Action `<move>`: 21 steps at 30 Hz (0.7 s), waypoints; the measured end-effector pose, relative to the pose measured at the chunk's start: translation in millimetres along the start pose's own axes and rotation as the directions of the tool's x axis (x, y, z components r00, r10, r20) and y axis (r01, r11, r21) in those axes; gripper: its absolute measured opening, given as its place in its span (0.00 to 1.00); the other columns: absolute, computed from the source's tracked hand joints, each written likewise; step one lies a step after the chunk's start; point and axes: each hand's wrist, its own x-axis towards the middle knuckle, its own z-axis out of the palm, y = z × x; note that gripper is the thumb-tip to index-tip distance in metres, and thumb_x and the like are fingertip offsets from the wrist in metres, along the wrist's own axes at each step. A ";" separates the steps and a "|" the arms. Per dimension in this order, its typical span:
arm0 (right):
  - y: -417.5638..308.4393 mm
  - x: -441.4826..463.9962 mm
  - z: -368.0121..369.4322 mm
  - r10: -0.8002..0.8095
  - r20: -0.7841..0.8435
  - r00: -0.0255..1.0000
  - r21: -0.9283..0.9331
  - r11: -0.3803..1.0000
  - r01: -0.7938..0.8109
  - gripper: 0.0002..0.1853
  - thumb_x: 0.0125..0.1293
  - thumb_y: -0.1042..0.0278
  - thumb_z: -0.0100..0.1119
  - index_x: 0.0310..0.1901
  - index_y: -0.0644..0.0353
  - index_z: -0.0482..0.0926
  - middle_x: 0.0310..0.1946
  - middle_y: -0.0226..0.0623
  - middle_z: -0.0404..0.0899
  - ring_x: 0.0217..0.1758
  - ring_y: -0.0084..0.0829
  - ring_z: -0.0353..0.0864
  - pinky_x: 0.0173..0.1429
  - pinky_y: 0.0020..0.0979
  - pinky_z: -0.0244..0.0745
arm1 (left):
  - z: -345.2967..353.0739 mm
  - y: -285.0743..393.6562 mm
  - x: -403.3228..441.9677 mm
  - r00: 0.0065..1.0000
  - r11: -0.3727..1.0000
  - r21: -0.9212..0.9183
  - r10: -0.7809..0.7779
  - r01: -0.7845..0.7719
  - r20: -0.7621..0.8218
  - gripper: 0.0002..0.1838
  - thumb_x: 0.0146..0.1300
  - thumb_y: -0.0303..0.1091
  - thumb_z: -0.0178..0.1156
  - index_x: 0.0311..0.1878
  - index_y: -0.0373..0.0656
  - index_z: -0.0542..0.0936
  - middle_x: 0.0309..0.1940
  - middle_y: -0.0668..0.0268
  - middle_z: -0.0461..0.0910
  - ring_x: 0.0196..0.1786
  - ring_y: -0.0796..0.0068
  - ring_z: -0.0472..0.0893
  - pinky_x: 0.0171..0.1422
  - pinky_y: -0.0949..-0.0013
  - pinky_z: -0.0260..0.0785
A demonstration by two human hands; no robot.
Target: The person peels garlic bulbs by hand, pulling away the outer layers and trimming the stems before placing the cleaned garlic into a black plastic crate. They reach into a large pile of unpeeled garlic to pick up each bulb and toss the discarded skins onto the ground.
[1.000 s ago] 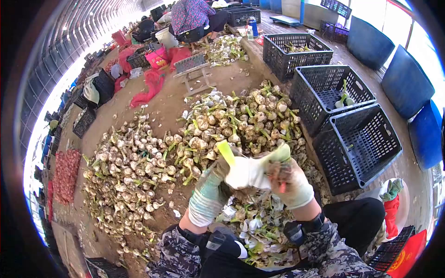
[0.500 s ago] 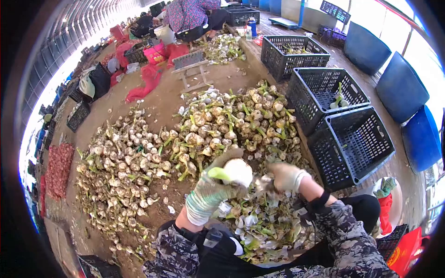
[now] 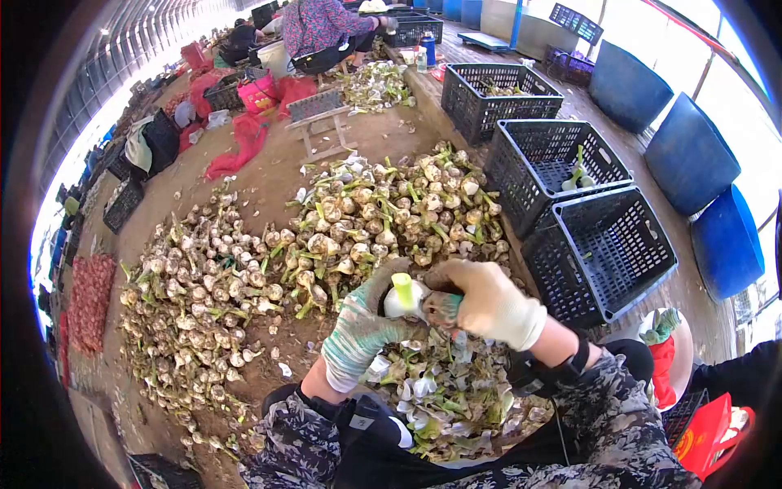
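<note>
A peeled white garlic bulb with a cut green stem is in my left hand, whose gloved fingers wrap round it. My right hand, in a pale glove, is closed against the bulb's right side; what its fingers hold is too hidden to make out. Beyond my hands lies a heap of untrimmed garlic, and a second heap spreads to the left. Loose skins and leaf scraps lie below my hands.
Black crates line the right side, one with a few bulbs inside. Blue tubs stand behind them. A small stool is ahead, with a seated person beyond. A red bag lies at lower right.
My right hand, apart from the bulb half a second ago, is back against it. My left hand has turned the bulb so its stem points up. The view has shifted slightly.
</note>
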 end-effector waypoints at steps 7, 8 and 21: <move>21.1 -6.6 10.0 0.040 -0.004 0.999 0.093 0.995 -0.039 0.16 0.46 0.78 0.49 0.40 0.70 0.76 0.30 0.56 0.77 0.34 0.52 0.78 0.41 0.40 0.73 | 3.5 5.4 -5.0 0.986 0.967 -0.200 -0.150 0.161 0.067 0.44 0.43 0.20 0.66 0.66 0.32 0.58 0.46 0.64 0.73 0.46 0.74 0.75 0.50 0.73 0.71; 20.8 -6.6 12.3 0.101 0.002 0.995 0.149 0.984 -0.101 0.15 0.47 0.78 0.50 0.40 0.70 0.76 0.30 0.56 0.77 0.34 0.52 0.78 0.41 0.41 0.73 | -2.7 -12.8 -1.2 0.999 0.995 -0.088 -0.037 0.038 0.014 0.42 0.44 0.21 0.67 0.65 0.33 0.59 0.46 0.65 0.73 0.45 0.74 0.75 0.48 0.73 0.71; 69.0 -14.6 45.2 0.510 0.102 0.854 0.660 0.608 -0.442 0.19 0.52 0.78 0.49 0.48 0.73 0.75 0.34 0.55 0.80 0.38 0.39 0.82 0.44 0.33 0.77 | 32.4 9.8 6.1 0.897 0.949 -0.283 -0.004 -0.135 -0.441 0.17 0.62 0.45 0.53 0.39 0.38 0.77 0.32 0.66 0.77 0.32 0.76 0.77 0.33 0.75 0.70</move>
